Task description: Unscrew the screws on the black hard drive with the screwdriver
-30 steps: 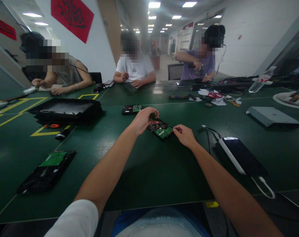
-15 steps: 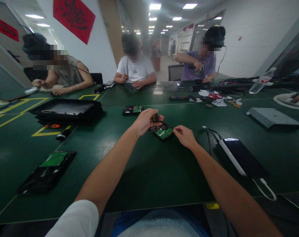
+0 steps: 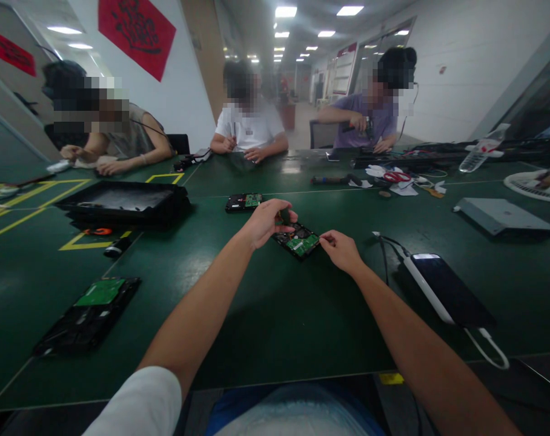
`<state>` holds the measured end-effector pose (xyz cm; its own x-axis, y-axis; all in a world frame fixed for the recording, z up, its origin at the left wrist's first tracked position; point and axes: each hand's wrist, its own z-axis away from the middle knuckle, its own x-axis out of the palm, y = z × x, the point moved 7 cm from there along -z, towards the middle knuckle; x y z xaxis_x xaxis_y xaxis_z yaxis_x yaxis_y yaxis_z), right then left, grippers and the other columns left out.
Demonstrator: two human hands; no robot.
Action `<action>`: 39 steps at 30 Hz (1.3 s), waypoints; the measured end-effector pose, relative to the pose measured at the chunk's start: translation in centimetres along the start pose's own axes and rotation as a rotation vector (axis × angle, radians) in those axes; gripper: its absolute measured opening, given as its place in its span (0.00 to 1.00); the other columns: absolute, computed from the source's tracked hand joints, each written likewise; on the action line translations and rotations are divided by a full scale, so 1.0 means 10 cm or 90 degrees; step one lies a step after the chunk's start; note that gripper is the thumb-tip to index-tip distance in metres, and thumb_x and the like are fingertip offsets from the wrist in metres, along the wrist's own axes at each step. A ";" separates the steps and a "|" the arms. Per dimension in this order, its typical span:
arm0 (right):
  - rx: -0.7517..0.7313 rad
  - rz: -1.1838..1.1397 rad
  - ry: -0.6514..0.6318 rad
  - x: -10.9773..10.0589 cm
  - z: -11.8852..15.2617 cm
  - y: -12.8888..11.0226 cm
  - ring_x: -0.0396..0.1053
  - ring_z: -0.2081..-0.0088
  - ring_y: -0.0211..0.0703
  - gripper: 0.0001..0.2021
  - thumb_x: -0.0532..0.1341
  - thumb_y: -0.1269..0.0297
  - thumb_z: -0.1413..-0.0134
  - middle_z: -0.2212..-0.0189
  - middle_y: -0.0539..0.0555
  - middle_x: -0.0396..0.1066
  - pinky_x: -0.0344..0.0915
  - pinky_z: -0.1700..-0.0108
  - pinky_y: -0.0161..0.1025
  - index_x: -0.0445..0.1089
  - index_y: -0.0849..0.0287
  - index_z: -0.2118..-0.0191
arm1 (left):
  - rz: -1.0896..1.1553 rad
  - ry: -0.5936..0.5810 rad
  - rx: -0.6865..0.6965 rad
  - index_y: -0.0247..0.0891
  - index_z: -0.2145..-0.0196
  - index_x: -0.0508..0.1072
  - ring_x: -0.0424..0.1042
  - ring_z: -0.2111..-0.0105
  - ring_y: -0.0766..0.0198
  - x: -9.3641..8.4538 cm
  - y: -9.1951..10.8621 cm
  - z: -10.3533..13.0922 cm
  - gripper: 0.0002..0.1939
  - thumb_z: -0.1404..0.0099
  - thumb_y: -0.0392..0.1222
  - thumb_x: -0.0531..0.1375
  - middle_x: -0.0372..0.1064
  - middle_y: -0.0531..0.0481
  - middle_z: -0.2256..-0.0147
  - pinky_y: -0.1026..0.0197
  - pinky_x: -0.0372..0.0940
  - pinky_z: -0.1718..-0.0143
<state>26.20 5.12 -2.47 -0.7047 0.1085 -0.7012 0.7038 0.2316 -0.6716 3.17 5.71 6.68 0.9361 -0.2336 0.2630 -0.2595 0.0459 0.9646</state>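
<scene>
A hard drive with a green circuit board lies at an angle on the table in front of me. Over its far left part, my left hand has its fingers around the dark handle of a screwdriver; the tip cannot be made out. My right hand pinches the drive's right corner between thumb and fingertips. Just beyond my left hand sits a second hard drive. A larger black unit with a green board rests at the near left.
A black tray-like casing stands at the left, with a black cylinder before it. On the right are a phone with a power bank and cables, a grey box and a plastic bottle. Three people sit across the table.
The fingers of my left hand have shifted slightly around the screwdriver, whose handle has turned. My right hand and the hard drive stay in place.
</scene>
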 end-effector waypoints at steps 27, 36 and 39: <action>0.051 -0.094 -0.009 0.04 0.01 0.11 0.73 0.67 0.40 0.11 0.60 0.61 0.37 0.59 0.55 0.77 0.70 0.64 0.40 0.75 0.55 0.52 | -0.061 0.026 0.053 0.33 0.68 0.78 0.70 0.62 0.61 -0.04 0.08 -0.01 0.11 0.39 0.46 0.65 0.71 0.43 0.62 0.59 0.75 0.67; 0.039 -0.060 0.006 0.01 0.01 0.06 0.73 0.66 0.42 0.08 0.61 0.61 0.38 0.63 0.53 0.77 0.68 0.64 0.40 0.74 0.55 0.58 | -0.047 -0.009 0.019 0.34 0.61 0.75 0.75 0.61 0.58 0.00 0.05 0.02 0.12 0.36 0.47 0.64 0.74 0.41 0.64 0.58 0.74 0.66; 0.028 -0.040 0.021 0.00 0.01 0.04 0.73 0.65 0.42 0.07 0.62 0.61 0.39 0.64 0.52 0.77 0.68 0.62 0.40 0.74 0.55 0.59 | -0.013 -0.020 0.007 0.35 0.60 0.71 0.77 0.59 0.55 0.04 0.01 0.02 0.12 0.35 0.46 0.64 0.76 0.40 0.63 0.55 0.75 0.65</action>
<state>26.56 5.15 -2.76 -0.7494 0.1276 -0.6497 0.6612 0.1967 -0.7240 3.47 5.45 6.90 0.9335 -0.2641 0.2427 -0.2434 0.0305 0.9694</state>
